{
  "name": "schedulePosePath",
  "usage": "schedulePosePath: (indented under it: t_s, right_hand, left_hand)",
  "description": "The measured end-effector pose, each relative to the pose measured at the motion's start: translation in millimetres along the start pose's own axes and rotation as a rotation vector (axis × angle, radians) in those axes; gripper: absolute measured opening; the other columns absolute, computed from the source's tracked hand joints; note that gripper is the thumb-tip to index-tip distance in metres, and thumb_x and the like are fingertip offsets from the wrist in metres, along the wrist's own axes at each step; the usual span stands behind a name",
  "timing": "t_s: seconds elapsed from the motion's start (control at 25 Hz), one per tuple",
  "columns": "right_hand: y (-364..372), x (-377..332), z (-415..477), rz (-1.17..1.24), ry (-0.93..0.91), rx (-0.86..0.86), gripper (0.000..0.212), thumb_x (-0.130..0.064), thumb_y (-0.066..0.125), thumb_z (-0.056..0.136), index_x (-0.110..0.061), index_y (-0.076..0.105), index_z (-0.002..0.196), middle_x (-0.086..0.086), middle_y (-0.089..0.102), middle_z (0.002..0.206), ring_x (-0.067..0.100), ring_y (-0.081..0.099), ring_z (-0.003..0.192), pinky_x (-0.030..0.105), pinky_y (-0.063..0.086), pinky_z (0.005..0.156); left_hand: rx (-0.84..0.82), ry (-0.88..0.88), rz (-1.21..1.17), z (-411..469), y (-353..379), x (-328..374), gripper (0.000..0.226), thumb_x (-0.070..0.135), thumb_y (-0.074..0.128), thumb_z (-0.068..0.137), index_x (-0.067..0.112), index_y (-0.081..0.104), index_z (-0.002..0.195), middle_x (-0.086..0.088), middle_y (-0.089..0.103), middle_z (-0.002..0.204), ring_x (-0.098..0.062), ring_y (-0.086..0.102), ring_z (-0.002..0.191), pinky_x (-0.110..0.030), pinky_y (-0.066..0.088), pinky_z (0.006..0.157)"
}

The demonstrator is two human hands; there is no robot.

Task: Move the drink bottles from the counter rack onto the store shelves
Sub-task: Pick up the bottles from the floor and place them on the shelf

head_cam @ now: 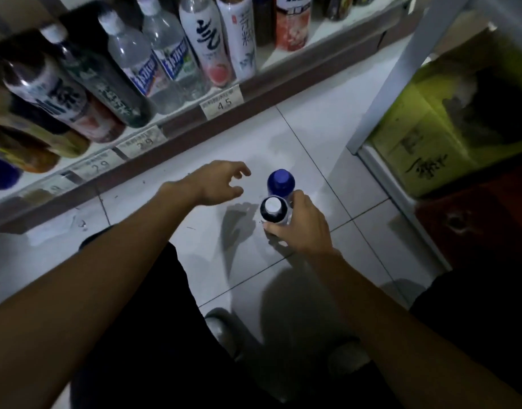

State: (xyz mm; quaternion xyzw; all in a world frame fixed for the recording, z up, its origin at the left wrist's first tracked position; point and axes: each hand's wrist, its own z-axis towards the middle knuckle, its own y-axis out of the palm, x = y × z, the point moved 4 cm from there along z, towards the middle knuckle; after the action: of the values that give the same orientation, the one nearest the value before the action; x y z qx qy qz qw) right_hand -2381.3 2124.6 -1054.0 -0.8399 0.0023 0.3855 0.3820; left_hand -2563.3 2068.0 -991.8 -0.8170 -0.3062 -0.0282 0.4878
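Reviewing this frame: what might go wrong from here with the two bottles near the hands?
The right hand grips the white-capped bottle right beside the blue-capped bottle; lifting it may knock that one over.
The left hand hovers open nearby; a hasty grab could tip the blue-capped bottle.
The shelf looks crowded; placing may jostle neighbours.

Far-left shelf bottles [15,154] blurred, cropped by frame edge; leftmost price tag [57,184] unreadable; right hand [301,228] hides lower body of white-capped bottle [273,209].

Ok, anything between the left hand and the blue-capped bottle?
Nothing visible: only bare floor tile separates the left hand from the blue-capped bottle. The white-capped bottle, gripped by the right hand, stands just nearer, off that line.
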Motion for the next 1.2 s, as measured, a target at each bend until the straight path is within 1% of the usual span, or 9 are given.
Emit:
schedulePosePath:
  t_s: [0.2,0.36,0.56,0.64,0.76,0.84,0.92,1.04,1.2]
  right_hand:
    - [7,0,0,-0.086,-0.164,0.006,0.061,-0.034,0.081,0.077,-0.014,0.047,0.124,0.007,0.059,0.119,0.021,0.061,0.108,0.03,0.05,0.09]
    - [8,-3,2,-0.013,-0.109,0.03,0.051,-0.024,0.08,0.079,-0.016,0.049,0.118,0.004,0.065,0.114,0.021,0.063,0.107,0.029,0.048,0.089]
    - [-29,-12,5,0.022,-0.183,0.025,0.058,-0.044,0.082,0.069,-0.017,0.057,0.114,0.001,0.07,0.105,0.018,0.066,0.095,0.034,0.055,0.084]
    - [-52,-26,5,0.047,-0.217,0.052,0.061,-0.055,0.079,0.06,-0.017,0.064,0.104,-0.002,0.072,0.094,0.015,0.067,0.084,0.037,0.059,0.074]
    - [-83,-53,12,0.23,-0.188,0.082,0.056,-0.059,0.078,0.049,-0.021,0.069,0.089,-0.008,0.073,0.08,0.007,0.068,0.073,0.034,0.059,0.065]
    - [-101,-69,20,0.365,-0.17,0.109,0.051,-0.052,0.082,0.05,-0.021,0.071,0.088,-0.01,0.074,0.081,0.005,0.07,0.075,0.03,0.059,0.067]
    - [-119,-82,28,0.488,-0.172,0.143,0.042,-0.04,0.086,0.058,-0.019,0.074,0.092,-0.005,0.075,0.085,0.012,0.072,0.082,0.037,0.061,0.075]
    - [-138,-98,35,0.665,-0.164,0.149,0.029,-0.023,0.084,0.071,-0.014,0.074,0.097,0.011,0.075,0.095,0.026,0.072,0.092,0.046,0.06,0.082]
    - [-140,-103,43,0.848,-0.189,0.151,0.02,-0.02,0.078,0.081,-0.009,0.071,0.096,0.0,0.076,0.083,0.013,0.073,0.078,0.028,0.061,0.067]
  left_hand:
    - [0.042,-0.015,-0.065,-2,9,5,0.04,0.022,0.062,0.092,0.019,0.053,0.131,-0.006,0.059,0.129,-0.015,0.054,0.097,-0.027,0.041,0.085]
    - [-0.024,-0.039,-0.127,-12,27,5,0.039,0.022,0.062,0.091,0.02,0.054,0.13,-0.004,0.06,0.128,-0.015,0.056,0.097,-0.027,0.042,0.084]
    - [0.019,-0.079,-0.18,-20,14,-6,0.038,0.024,0.066,0.089,0.021,0.057,0.126,-0.004,0.061,0.125,-0.017,0.056,0.099,-0.028,0.043,0.086]
    - [0.027,-0.058,-0.195,-21,-1,-4,0.038,0.023,0.066,0.089,0.022,0.057,0.125,-0.003,0.061,0.125,-0.017,0.057,0.102,-0.029,0.045,0.088]
    - [0.011,0.022,-0.381,-22,-25,3,0.04,0.015,0.062,0.087,0.027,0.053,0.124,-0.001,0.057,0.128,-0.019,0.054,0.116,-0.032,0.046,0.093]
    - [-0.009,0.053,-0.567,-24,-37,7,0.051,0.023,0.062,0.079,0.022,0.051,0.129,0.001,0.054,0.131,-0.016,0.051,0.121,-0.032,0.044,0.098]
    - [-0.045,0.068,-0.689,-24,-45,9,0.058,0.028,0.069,0.076,0.016,0.051,0.13,0.0,0.058,0.126,-0.015,0.056,0.115,-0.033,0.046,0.098]
    - [0.04,0.126,-0.703,-25,-60,16,0.041,0.015,0.08,0.077,0.004,0.06,0.111,-0.004,0.064,0.105,-0.017,0.06,0.092,-0.033,0.049,0.086]
    - [0.114,0.145,-0.763,-20,-74,23,0.035,0.014,0.077,0.079,0.0,0.061,0.106,-0.011,0.067,0.101,-0.019,0.065,0.084,-0.037,0.055,0.079]
